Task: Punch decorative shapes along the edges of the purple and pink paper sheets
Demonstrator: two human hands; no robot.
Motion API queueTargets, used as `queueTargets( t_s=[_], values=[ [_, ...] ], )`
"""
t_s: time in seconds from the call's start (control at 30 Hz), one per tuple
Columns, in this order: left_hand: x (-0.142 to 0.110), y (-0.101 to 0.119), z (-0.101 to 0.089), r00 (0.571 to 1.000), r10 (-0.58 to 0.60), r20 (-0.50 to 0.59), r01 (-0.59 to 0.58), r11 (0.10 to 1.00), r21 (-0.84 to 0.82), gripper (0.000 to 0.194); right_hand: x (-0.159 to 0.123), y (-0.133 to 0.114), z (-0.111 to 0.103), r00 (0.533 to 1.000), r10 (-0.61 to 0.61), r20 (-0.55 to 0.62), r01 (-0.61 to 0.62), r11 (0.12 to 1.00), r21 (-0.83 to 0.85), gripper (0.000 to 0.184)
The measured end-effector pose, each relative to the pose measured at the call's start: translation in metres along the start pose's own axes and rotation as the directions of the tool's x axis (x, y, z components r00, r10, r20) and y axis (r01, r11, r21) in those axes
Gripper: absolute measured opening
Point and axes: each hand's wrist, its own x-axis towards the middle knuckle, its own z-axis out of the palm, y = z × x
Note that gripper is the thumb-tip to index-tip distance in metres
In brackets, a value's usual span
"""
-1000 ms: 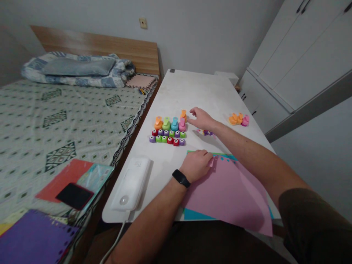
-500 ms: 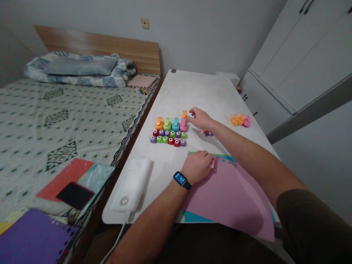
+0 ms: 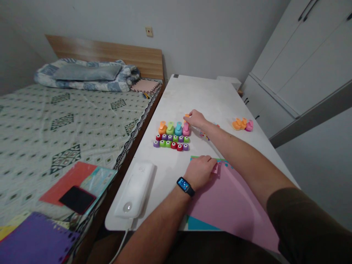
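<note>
My right hand (image 3: 196,119) reaches over to an orange craft punch (image 3: 187,116), its fingers closed around the punch's side. That punch stands behind a row of larger punches: an orange one (image 3: 162,128), a green one (image 3: 170,128), a blue one (image 3: 178,129) and a pink one (image 3: 186,129). My left hand (image 3: 202,168), with a smartwatch (image 3: 185,186) on the wrist, is closed on the top edge of a pink paper sheet (image 3: 233,205). A small pink flap shows at its fingertips. Blue and green sheets lie underneath.
Two rows of small punches (image 3: 173,145) stand in front of the larger ones. More punches (image 3: 243,124) sit at the right. Tiny cut-outs (image 3: 204,135) lie under my right forearm. A white corded device (image 3: 136,190) is at the table's left, beside the bed (image 3: 90,124).
My right hand has moved slightly left and its fingers have closed on the orange punch. My left hand stays on the pink paper. The camera view has shifted a little.
</note>
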Motion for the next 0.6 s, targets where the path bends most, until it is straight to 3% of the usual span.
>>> queueTargets(
  t_s=[0.1, 0.23, 0.37, 0.43, 0.5, 0.6],
  values=[
    [0.0, 0.001, 0.0, 1.0, -0.003, -0.004, 0.003, 1.0, -0.008, 0.012, 0.004, -0.004, 0.001, 0.997, 0.075, 0.015, -0.075, 0.997, 0.007, 0.053],
    [0.0, 0.0, 0.0, 1.0, -0.02, -0.013, 0.02, 1.0, -0.022, 0.014, 0.007, -0.006, 0.005, 0.993, 0.093, 0.071, -0.095, 0.995, 0.033, 0.034],
    [0.0, -0.002, 0.002, 0.999, -0.045, -0.03, 0.044, 0.998, -0.054, 0.015, 0.008, -0.002, 0.001, 0.996, 0.092, -0.014, -0.09, 0.992, 0.091, 0.024],
    [0.0, -0.004, 0.003, 0.996, -0.075, -0.045, 0.071, 0.994, -0.086, 0.016, 0.008, 0.003, -0.009, 0.993, 0.084, -0.079, -0.064, 0.972, 0.224, 0.024],
    [0.0, -0.005, 0.004, 0.992, -0.111, -0.067, 0.102, 0.987, -0.127, 0.017, 0.004, 0.012, -0.024, 0.994, 0.074, -0.079, -0.029, 0.885, 0.464, 0.027],
    [0.001, -0.007, 0.004, 0.981, -0.157, -0.112, 0.132, 0.97, -0.206, 0.016, -0.015, 0.029, -0.052, 0.999, -0.017, 0.042, -0.022, 0.618, 0.786, 0.031]
  ],
)
